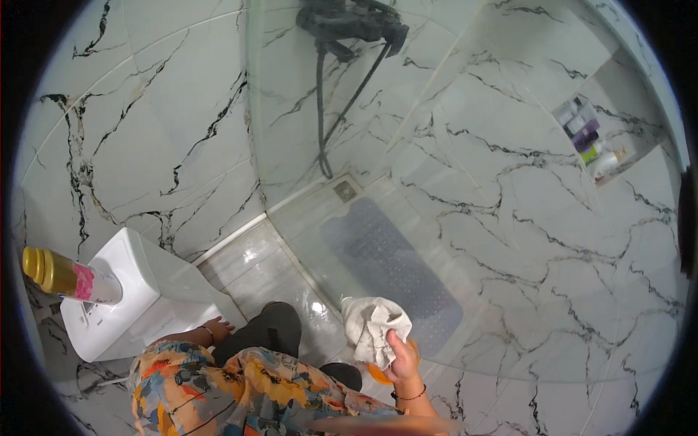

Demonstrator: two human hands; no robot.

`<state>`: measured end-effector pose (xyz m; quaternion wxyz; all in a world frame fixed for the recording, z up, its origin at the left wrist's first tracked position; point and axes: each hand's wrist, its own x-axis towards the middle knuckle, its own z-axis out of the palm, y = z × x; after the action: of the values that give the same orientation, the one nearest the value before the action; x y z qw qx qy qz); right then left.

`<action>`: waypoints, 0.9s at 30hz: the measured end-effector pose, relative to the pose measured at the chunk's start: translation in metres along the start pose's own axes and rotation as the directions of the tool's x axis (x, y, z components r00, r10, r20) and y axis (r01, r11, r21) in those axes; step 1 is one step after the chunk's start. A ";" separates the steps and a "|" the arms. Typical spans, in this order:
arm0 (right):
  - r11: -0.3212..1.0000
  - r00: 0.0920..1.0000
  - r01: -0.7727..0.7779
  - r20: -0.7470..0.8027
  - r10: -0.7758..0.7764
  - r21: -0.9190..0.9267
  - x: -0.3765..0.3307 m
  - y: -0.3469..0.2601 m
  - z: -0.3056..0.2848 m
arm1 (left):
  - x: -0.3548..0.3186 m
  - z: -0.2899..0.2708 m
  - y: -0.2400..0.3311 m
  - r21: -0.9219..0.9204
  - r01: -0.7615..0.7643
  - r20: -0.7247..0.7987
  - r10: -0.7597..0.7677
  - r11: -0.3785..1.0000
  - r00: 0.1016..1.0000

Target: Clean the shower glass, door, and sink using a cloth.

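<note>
Already clutching the cloth bunched in the right hand, holding left hand fingers apart near the white unit, with nothing visibly finished.

multicoloured patterned garment, dark bracelet

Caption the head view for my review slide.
Right hand holds a crumpled off-white cloth; left hand is beside a glossy white fixture, among marble-patterned walls.
</note>
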<state>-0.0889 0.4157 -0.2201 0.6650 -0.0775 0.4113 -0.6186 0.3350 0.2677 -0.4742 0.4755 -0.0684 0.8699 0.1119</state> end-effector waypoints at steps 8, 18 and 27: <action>0.582 0.682 0.546 -0.084 -0.727 -0.603 -0.014 -0.055 0.074 | 0.003 -0.049 -0.018 -0.665 0.060 0.004 -0.077 0.744 0.997; -0.757 -0.154 -0.123 0.766 -0.624 -0.642 0.032 -0.160 0.193 | -0.009 -0.176 0.018 -0.628 -0.690 -0.756 -0.490 0.360 0.434; -0.979 0.719 0.070 0.690 -0.084 -0.193 0.199 -0.018 0.069 | 0.020 -0.201 0.074 -0.479 -0.866 -0.818 -0.432 0.143 0.381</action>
<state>-0.0781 0.2074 -0.2539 -0.2364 -0.7726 0.5857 0.0654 0.1447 0.2873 -0.3764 -0.2563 -0.2202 0.6684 0.6626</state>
